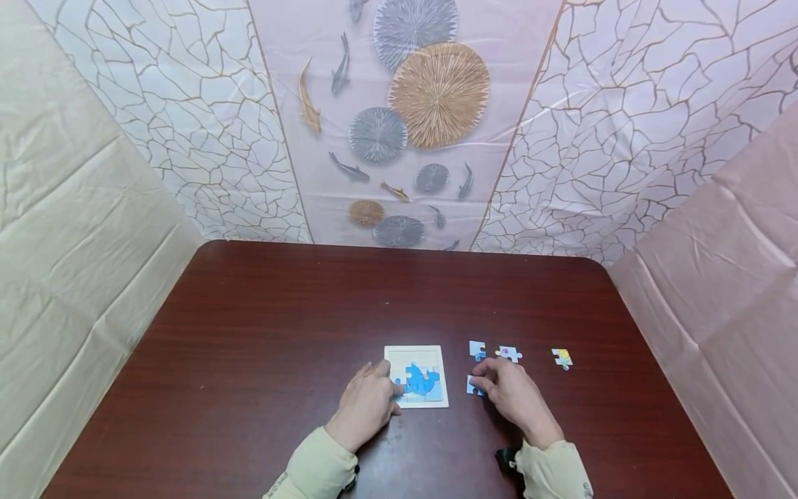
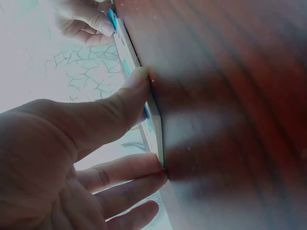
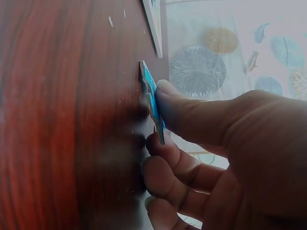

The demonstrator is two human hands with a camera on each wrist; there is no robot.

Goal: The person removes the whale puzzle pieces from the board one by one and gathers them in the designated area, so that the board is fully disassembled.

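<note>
A square jigsaw puzzle board [image 1: 444, 374] with a pale rim lies on the table, several blue pieces set in it. My left hand [image 1: 366, 402] rests at its near left corner. In the left wrist view, the thumb [image 2: 136, 84] presses the rim and other fingertips touch the board's edge; the index finger is mostly hidden. To the board's right, my right hand [image 1: 514, 395] pinches a blue-and-white puzzle piece [image 1: 472, 385] between thumb and finger. The right wrist view has this piece [image 3: 149, 91] tilted, one end raised off the table.
Beyond the right hand lie two loose puzzle pieces, one blue-and-white [image 1: 476, 348] and one with a purple mark [image 1: 509, 353]. Farther right is a yellow-and-blue piece [image 1: 562, 357]. The dark wooden table [image 1: 262, 326] is bounded by patterned cloth [image 1: 237, 138] at the back and sides.
</note>
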